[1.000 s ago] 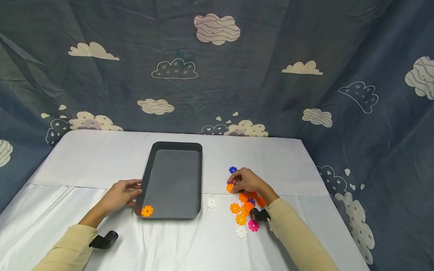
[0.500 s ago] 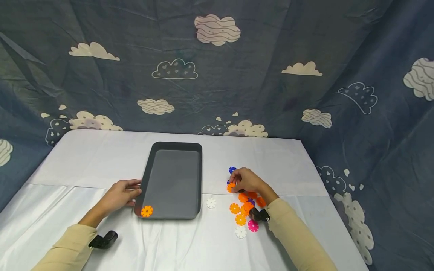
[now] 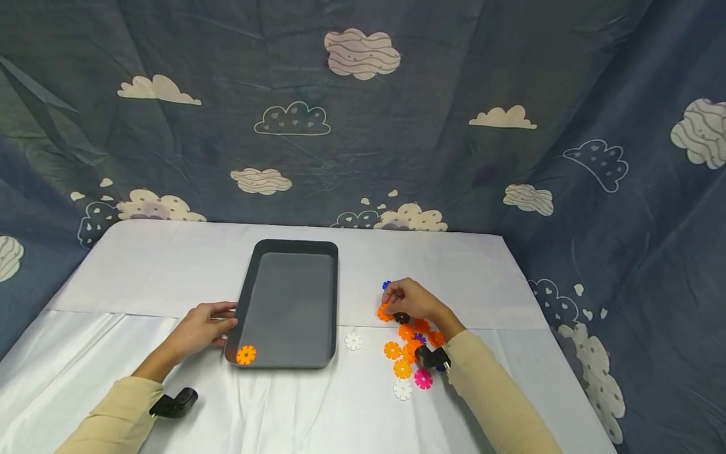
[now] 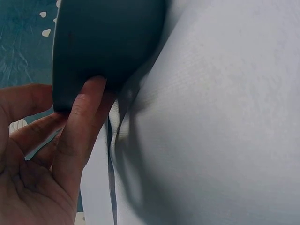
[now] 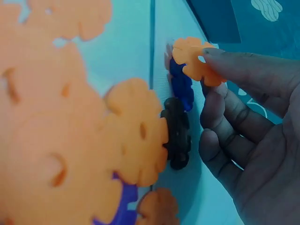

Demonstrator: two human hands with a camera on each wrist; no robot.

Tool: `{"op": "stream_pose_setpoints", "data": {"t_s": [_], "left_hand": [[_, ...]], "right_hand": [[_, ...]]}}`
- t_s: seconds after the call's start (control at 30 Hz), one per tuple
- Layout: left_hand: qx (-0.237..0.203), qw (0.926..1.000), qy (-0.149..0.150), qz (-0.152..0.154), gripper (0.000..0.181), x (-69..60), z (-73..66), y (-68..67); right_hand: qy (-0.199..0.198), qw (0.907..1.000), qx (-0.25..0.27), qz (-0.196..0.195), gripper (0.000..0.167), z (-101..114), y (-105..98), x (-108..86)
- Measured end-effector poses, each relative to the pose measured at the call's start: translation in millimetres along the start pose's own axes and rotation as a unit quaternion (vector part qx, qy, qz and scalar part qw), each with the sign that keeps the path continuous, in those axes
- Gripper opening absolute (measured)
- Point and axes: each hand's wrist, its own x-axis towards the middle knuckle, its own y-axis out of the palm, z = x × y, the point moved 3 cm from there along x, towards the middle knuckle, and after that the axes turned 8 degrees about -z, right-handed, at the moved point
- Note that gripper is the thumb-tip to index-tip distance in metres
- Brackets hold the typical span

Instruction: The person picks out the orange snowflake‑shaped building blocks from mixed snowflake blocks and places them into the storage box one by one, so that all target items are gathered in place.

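An orange notched disc (image 3: 385, 312) is pinched between the thumb and fingers of the right hand (image 3: 413, 299); the right wrist view shows that disc (image 5: 194, 58) at the tips of the right hand (image 5: 262, 103). Below it lie a blue disc (image 5: 182, 86) and a black disc (image 5: 177, 133). The left hand (image 3: 198, 329) holds the left wall of a dark grey tray (image 3: 295, 302). In the left wrist view, fingers of the left hand (image 4: 51, 150) lie on both sides of the tray wall (image 4: 103, 42). One orange disc (image 3: 246, 355) lies in the tray's near-left corner.
Several loose orange discs (image 3: 403, 369) lie near the right forearm, with a pink disc (image 3: 423, 379) and a white disc (image 3: 403, 389) at the near side. Another white disc (image 3: 353, 342) lies right of the tray. A blue disc (image 3: 387, 285) is beyond the right hand.
The right hand has shifted slightly with the orange disc, and a black disc now shows beneath it. The left hand and the tray stay as they were.
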Motion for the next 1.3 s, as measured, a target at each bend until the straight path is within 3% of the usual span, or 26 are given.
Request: {"op": "stream_pose_setpoints", "data": {"t_s": [0.33,0.73,0.9,1.3], "left_hand": [[-0.003,0.9999,-0.014,-0.001,0.049,1.2,1.9,0.9],[-0.006,0.9998,-0.02,-0.001,0.05,0.2,3.9,1.5],[-0.014,0.9998,-0.013,0.001,0.049,0.8,1.5,1.0],[-0.014,0.9998,-0.013,0.001,0.05,0.7,-1.1,0.5]], "right_hand": [[-0.01,0.9993,0.034,0.011,0.009,17,0,9.0],[-0.056,0.9968,0.051,0.023,0.009,43,6,28.3],[-0.075,0.9932,0.084,0.03,0.01,54,11,40.8],[-0.073,0.9886,0.124,0.045,0.017,88,25,59.9]]}}
